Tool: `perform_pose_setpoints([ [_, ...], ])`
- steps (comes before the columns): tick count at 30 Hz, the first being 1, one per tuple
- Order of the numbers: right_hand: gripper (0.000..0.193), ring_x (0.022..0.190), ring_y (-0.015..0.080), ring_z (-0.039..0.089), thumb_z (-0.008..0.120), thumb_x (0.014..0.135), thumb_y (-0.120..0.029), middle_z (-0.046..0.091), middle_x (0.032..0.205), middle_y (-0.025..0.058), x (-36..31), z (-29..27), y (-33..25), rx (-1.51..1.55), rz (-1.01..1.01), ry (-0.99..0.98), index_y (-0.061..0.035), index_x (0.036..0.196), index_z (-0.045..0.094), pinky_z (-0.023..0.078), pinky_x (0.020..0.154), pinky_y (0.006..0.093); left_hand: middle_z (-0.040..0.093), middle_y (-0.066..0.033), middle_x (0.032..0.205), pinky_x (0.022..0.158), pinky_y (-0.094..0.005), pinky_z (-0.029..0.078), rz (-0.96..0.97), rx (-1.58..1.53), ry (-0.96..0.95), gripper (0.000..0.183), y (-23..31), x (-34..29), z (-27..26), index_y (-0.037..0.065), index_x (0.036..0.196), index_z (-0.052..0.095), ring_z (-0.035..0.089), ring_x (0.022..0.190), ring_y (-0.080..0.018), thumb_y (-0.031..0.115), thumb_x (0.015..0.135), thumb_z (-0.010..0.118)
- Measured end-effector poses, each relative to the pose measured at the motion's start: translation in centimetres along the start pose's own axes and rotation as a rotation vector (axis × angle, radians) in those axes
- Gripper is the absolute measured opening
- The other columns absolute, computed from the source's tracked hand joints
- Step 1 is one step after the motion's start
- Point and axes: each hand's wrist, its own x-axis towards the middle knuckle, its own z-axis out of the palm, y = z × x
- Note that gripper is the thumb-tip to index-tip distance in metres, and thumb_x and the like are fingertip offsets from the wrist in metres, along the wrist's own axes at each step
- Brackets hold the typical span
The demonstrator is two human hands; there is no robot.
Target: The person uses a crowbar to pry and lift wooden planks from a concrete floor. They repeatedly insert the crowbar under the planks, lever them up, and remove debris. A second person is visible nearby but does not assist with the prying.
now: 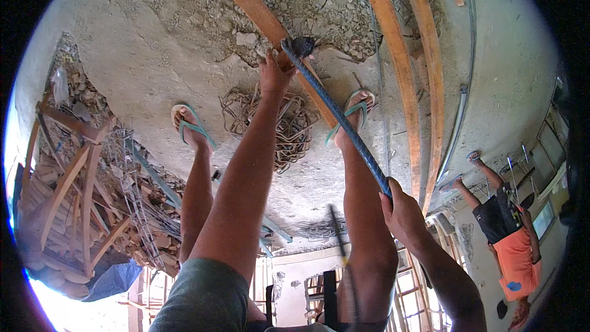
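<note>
While the right hand (pixel 402 209) clamped the ribbed steel bar (pixel 335 110) at centre frame, the left hand (pixel 275 71) gripped its far end; steady, even leverage seemed wise.

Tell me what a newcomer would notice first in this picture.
A long ribbed steel rebar crosses the middle, gripped by the left hand near its far end and the right hand near its lower end. Under it, a wooden plank lies on the rough concrete floor, between feet in green flip-flops.
</note>
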Motion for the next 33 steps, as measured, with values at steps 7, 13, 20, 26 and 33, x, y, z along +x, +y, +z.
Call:
perform_pose_setpoints([
  [7,0.045,0.070,0.0411,0.067,0.054,0.097,-0.028,0.066,0.078,0.0237,-2.2,0.1,-2.3,-0.057,-0.008,0.071,-0.0045,0.134,0.047,0.054,0.062,0.0506,0.048,-0.0164,0.136,0.112,-0.0627,0.024,1.018,0.358,-0.088,0.071,5.9,-12.4,-5.4,0.017,0.138,0.047,0.038,0.134,-0.0392,0.024,0.073,0.075],
  [13,0.045,0.079,0.0476,0.064,0.053,0.097,-0.028,0.065,0.084,0.0296,-2.1,3.3,-2.7,0.123,0.065,0.084,-0.0018,0.133,0.045,0.051,0.069,0.0551,0.067,-0.0100,0.101,0.114,-0.0627,0.020,0.945,0.589,-0.431,0.021,8.0,-13.3,-1.8,0.010,0.091,0.072,0.053,0.118,-0.0307,0.025,0.075,0.069],
  [20,0.033,0.073,0.0480,0.064,0.050,0.098,-0.038,0.064,0.074,0.0265,1.4,8.5,2.4,0.012,0.147,0.153,-0.0055,0.101,0.051,0.049,0.062,0.0587,0.067,-0.0171,0.096,0.112,-0.0623,0.024,0.947,0.671,-0.276,0.020,5.7,-14.1,3.8,0.005,0.082,0.073,0.053,0.117,-0.0387,0.020,0.080,0.059],
  [26,0.033,0.070,0.0467,0.065,0.052,0.097,-0.039,0.065,0.073,0.0246,5.2,11.0,8.8,-0.028,0.045,0.176,-0.0063,0.097,0.050,0.051,0.061,0.0575,0.067,-0.0164,0.101,0.114,-0.0633,0.018,0.924,0.581,-0.040,0.021,6.1,-14.7,7.2,0.008,0.091,0.073,0.050,0.122,-0.0380,0.020,0.083,0.057],
  [33,0.026,0.062,0.0428,0.064,0.055,0.094,-0.034,0.064,0.069,0.0214,13.1,21.5,16.4,-0.054,0.037,0.372,-0.0090,0.093,0.048,0.051,0.055,0.0538,0.060,-0.0167,0.120,0.114,-0.0663,0.014,0.833,0.806,-0.562,0.035,5.1,-13.5,10.2,0.011,0.118,0.065,0.048,0.125,-0.0349,0.021,0.085,0.056],
])
